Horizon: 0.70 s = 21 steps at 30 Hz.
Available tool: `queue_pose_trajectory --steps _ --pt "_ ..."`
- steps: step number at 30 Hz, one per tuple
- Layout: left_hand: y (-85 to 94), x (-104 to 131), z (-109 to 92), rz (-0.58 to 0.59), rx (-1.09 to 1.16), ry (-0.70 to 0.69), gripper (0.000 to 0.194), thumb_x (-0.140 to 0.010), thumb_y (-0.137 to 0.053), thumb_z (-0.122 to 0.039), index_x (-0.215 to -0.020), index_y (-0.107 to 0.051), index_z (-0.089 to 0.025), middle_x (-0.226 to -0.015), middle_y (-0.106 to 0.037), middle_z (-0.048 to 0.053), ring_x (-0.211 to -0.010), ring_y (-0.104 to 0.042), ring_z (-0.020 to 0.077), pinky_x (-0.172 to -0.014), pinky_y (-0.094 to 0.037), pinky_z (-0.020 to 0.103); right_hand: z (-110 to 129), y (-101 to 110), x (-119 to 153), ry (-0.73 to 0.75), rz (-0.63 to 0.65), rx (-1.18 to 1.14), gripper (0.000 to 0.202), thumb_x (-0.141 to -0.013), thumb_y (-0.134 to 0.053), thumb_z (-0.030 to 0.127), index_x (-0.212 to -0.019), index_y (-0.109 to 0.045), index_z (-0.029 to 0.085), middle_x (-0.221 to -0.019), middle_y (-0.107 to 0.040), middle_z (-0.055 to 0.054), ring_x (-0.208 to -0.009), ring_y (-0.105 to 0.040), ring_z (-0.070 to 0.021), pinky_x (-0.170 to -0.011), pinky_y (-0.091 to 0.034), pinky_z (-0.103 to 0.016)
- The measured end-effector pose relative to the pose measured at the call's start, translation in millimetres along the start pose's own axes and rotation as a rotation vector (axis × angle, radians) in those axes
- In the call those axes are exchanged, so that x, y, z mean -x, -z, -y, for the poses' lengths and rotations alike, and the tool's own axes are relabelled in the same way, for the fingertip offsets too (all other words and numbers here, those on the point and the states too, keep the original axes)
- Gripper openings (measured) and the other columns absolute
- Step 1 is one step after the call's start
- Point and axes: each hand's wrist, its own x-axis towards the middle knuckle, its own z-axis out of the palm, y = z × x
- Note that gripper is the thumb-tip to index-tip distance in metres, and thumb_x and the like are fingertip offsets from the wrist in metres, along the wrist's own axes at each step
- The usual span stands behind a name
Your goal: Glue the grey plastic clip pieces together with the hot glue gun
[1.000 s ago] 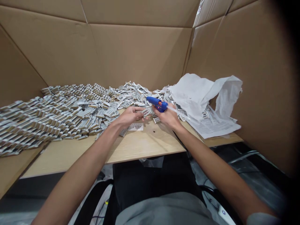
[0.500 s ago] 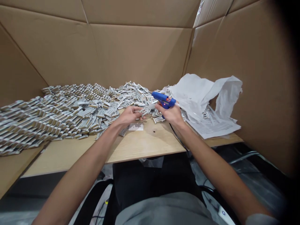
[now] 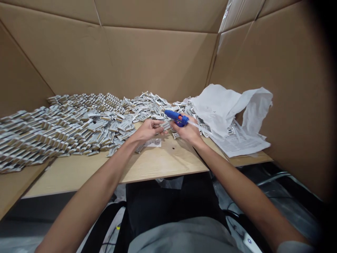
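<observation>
My left hand (image 3: 149, 130) pinches a small grey-white flat piece (image 3: 165, 125) over the middle of the wooden board. Wrapped around a blue glue gun (image 3: 176, 117) is my right hand (image 3: 190, 130), its thumb and fingertips close to that same piece. The gun's nozzle points up and left, and a clear glue stick (image 3: 201, 128) sticks out of its back end. Behind both hands lies a loose heap of similar pieces (image 3: 151, 105). A small printed slip (image 3: 153, 142) rests on the board below my left hand.
Stacked rows of pieces (image 3: 52, 131) cover the left side. White crumpled sheeting (image 3: 218, 105) and printed paper sheets (image 3: 242, 142) lie at the right. Cardboard walls (image 3: 160, 63) enclose the wooden board (image 3: 158, 163). A black cord runs under my right wrist.
My right hand and the glue gun have moved left and slightly down, with the gun more level and its glue stick now showing. The piece in my left hand has shifted slightly right.
</observation>
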Motion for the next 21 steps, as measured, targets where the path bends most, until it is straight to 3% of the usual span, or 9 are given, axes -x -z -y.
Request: queue_pose_trajectory --steps 10,13,18,21 --pt "-5.5 -1 4 -0.06 -0.005 0.018 0.016 -0.088 -0.077 -0.027 -0.087 -0.078 -0.011 -0.078 -0.075 0.008 -0.065 -0.065 0.0138 -0.066 -0.051 0.026 6 -1 6 0.001 0.012 0.049 0.023 -0.083 -0.069 0.041 -0.075 -0.054 0.024 -0.066 -0.055 0.003 -0.062 -0.043 -0.0164 -0.06 -0.034 -0.031" --pt "-10.0 -4 10 -0.089 0.058 0.046 0.014 -0.085 -0.079 -0.023 -0.089 -0.074 -0.01 -0.078 -0.075 0.008 -0.065 -0.068 0.0151 -0.067 -0.054 0.028 8 -5 8 0.027 0.033 0.047 0.02 -0.083 -0.069 0.039 -0.079 -0.056 0.025 -0.07 -0.057 0.002 -0.066 -0.047 -0.0177 -0.063 -0.036 -0.031" --pt "-15.8 -7 15 -0.08 0.195 0.056 0.021 -0.079 -0.08 -0.011 -0.089 -0.062 -0.013 -0.076 -0.074 0.006 -0.068 -0.073 0.0184 -0.075 -0.06 0.034 12 -6 8 0.163 -0.113 0.045 0.018 -0.083 -0.071 0.034 -0.081 -0.056 0.024 -0.099 -0.061 -0.005 -0.088 -0.056 -0.0228 -0.079 -0.045 -0.035" --pt "-15.9 -7 12 -0.165 0.299 0.091 0.033 -0.077 -0.078 -0.004 -0.104 -0.061 -0.015 -0.089 -0.076 0.006 -0.074 -0.076 0.0196 -0.08 -0.063 0.036 12 0 4 0.133 -0.159 0.032 0.026 -0.087 -0.071 0.043 -0.079 -0.054 0.025 -0.092 -0.06 -0.005 -0.085 -0.055 -0.0229 -0.081 -0.045 -0.037"
